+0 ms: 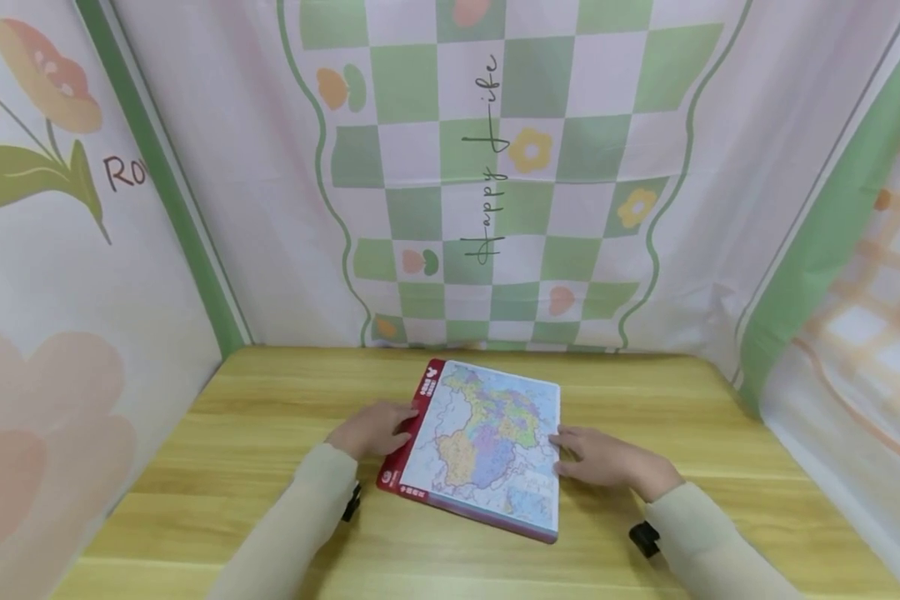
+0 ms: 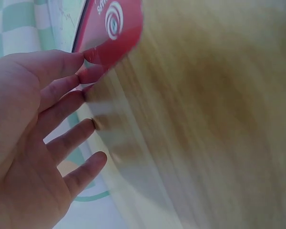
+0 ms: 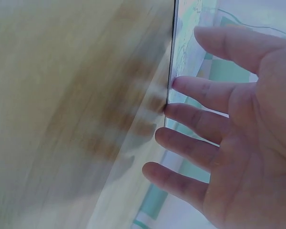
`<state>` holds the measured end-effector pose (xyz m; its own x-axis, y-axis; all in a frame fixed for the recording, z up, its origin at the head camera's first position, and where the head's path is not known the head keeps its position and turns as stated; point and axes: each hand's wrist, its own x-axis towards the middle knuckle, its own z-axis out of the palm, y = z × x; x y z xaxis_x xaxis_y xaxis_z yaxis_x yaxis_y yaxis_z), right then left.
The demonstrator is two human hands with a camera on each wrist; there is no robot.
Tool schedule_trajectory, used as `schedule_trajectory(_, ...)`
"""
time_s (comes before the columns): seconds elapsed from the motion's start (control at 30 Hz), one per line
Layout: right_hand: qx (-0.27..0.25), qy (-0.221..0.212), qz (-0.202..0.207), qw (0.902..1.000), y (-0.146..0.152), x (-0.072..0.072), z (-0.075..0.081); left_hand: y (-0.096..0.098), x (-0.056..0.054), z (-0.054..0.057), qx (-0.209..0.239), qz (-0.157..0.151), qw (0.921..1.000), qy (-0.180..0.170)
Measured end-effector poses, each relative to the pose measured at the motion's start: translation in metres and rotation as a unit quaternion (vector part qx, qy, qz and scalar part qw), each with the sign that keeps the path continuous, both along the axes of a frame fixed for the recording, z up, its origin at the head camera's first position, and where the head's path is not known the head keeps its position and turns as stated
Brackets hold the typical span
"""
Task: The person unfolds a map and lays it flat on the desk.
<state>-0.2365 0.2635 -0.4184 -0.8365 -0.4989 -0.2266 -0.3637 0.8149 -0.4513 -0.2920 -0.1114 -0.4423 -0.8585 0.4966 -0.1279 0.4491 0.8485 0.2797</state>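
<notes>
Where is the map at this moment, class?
In the head view, the map lies on the table, lower middle, between the left hand and the right hand, both at its side edges.

head: from above, forward-down | left/right wrist: close, at fingers [image 2: 72, 141] | shared: tabletop [image 1: 450, 568]

Tiny white print on the map board's [image 1: 487, 450] red strip [image 1: 400, 457] is unreadable to me, and the left hand's [image 1: 373, 428] fingertips hide a bit of that strip. Black gadgets [image 1: 646, 539] by the cuffs are half hidden, no clue what they are. Sleeves [image 1: 288, 521] and the tabletop's [image 1: 232, 433] near edge run out of the head view. Wood grain's a blur in both wrist views.
</notes>
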Motion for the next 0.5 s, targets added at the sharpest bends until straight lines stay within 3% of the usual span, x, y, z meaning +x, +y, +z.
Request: schedule_trajectory(0.5,0.001,0.015,-0.017,0.9997,0.000,-0.010,-0.006,-0.003,0.016,0.003,-0.008,0.006,0.9997,0.023)
